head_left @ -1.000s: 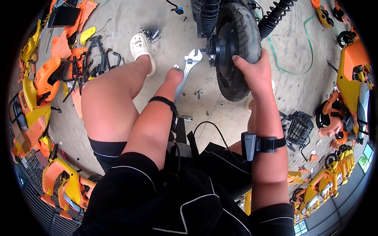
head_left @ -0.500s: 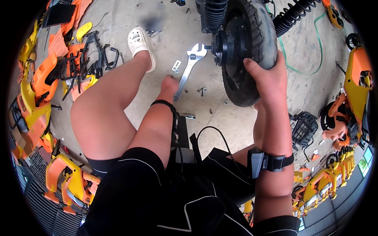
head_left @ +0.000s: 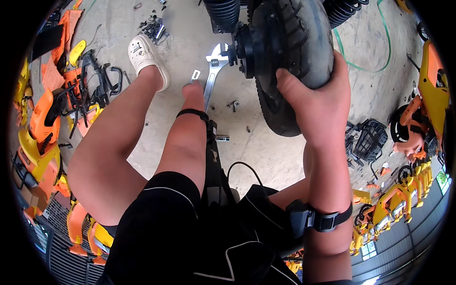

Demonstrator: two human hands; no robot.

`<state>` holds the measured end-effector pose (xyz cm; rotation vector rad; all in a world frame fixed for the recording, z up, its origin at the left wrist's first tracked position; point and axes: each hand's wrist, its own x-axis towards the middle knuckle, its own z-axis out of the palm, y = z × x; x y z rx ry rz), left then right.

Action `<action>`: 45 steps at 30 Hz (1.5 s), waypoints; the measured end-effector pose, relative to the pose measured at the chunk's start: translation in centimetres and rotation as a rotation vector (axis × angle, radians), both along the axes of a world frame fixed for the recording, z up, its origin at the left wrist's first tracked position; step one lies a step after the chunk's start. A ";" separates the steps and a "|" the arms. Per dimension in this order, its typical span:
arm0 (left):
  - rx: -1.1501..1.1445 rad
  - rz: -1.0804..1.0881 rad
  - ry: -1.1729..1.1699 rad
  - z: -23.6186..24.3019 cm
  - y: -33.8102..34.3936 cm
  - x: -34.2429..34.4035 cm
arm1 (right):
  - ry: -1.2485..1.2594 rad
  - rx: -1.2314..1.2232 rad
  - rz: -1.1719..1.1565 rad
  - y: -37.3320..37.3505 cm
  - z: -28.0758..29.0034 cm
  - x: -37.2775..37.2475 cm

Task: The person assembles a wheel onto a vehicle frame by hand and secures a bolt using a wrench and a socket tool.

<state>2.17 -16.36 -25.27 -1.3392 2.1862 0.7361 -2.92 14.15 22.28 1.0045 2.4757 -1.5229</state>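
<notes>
My right hand (head_left: 316, 102) grips the lower part of a black wheel with a chunky tyre (head_left: 311, 33), thumb on its left side and fingers round the right. My left hand (head_left: 192, 90) is low by the floor with its fingers closed. A small slotted metal plate (head_left: 195, 75) sticks out at its fingertips; the fingertips themselves are mostly hidden. Just right of that hand is a silver adjustable wrench (head_left: 213, 78), its jaw near the wheel's axle end (head_left: 232, 54). Whether the jaw touches the axle I cannot tell.
Loose bolts (head_left: 233, 105) and a metal socket (head_left: 222, 138) lie on the concrete. More small hardware (head_left: 154, 29) is beyond my left shoe (head_left: 147, 59). Black brackets (head_left: 90, 80) and orange and yellow panels lie left. A black basket (head_left: 370, 138) and yellow frames (head_left: 387, 206) are at right.
My view has shifted, so the wheel, wrench and shoe sit further left in it. My left hand stays low beside the wrench with the plate at its fingertips. My right hand keeps its grip.
</notes>
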 end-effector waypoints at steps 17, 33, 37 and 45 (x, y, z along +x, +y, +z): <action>0.792 0.515 0.260 11.7 2.1 0.7 | 0.008 0.082 0.011 0.1 0.2 0.4; 1.338 0.376 0.310 24.1 11.3 -3.9 | -0.022 0.012 0.042 0.7 0.7 0.9; 1.256 0.373 0.376 25.4 10.6 -5.0 | -0.010 -0.038 0.037 0.6 0.9 0.6; 1.176 0.378 0.448 26.1 9.9 -5.9 | 0.015 -0.053 0.021 0.4 0.8 1.1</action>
